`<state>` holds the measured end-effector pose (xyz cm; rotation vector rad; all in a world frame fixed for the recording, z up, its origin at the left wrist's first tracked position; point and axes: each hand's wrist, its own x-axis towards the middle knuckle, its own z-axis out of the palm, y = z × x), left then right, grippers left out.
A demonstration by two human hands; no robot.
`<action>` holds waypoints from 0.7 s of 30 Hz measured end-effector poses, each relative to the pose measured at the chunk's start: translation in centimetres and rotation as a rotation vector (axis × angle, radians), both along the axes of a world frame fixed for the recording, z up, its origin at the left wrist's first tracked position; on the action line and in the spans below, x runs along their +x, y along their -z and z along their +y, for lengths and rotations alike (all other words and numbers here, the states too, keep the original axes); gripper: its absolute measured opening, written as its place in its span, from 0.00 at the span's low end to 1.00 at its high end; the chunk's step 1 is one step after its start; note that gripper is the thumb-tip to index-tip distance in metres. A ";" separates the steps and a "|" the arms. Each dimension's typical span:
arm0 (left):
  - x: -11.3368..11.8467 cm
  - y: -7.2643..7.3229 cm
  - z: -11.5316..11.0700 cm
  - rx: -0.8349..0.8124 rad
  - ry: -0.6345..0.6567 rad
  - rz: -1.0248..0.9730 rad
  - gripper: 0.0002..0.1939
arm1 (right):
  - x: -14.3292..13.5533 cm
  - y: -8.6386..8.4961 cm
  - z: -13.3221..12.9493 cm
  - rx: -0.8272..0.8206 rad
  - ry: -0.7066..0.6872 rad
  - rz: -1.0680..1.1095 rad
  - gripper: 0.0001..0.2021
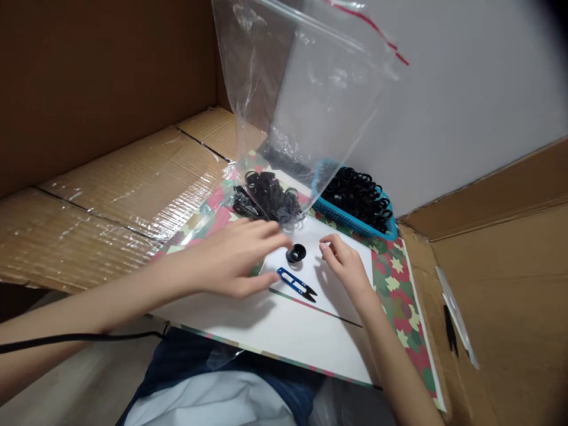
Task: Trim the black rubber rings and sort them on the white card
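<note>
My left hand (pixel 235 257) hovers over the left part of the white board (pixel 213 313), fingers stretched and apart, holding nothing. Just off its fingertips a black ring-shaped part (pixel 296 253) rests on the white surface. Blue thread snips (pixel 296 284) with black blades lie below it, close to my left thumb. On the right, my right hand (pixel 341 257) has its fingers curled, thumb and index close together; whether anything small is between them is too small to tell. Behind my left hand, a clear zip bag (pixel 310 100) stands upright with black parts (pixel 270 195) at its bottom.
A blue basket (pixel 350 222) full of black looped parts stands behind, right of the bag. Camouflage-patterned sheet (pixel 402 296) borders the board. Cardboard walls (pixel 501 266) flank the workspace; black tweezers (pixel 450 328) lie at the right. A black cable (pixel 89 337) crosses at lower left.
</note>
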<state>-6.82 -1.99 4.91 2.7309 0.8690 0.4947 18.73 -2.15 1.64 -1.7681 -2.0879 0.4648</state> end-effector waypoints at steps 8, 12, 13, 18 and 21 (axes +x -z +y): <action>8.5 2.9 4.7 0.065 -0.011 0.443 0.22 | 2.8 3.5 -1.7 -0.023 0.094 0.155 0.14; 7.8 3.8 5.3 0.055 -0.012 0.468 0.16 | 2.9 5.6 -1.3 0.010 0.049 0.199 0.15; 7.6 3.9 5.3 0.058 -0.012 0.471 0.15 | 2.8 5.9 -1.2 0.033 0.032 0.197 0.15; 6.5 1.5 4.2 0.073 -0.009 0.489 0.14 | 2.7 7.5 -0.7 0.210 -0.040 0.209 0.16; 5.2 -5.2 3.2 0.019 0.023 0.221 0.13 | 3.0 9.0 0.0 0.262 -0.133 0.178 0.16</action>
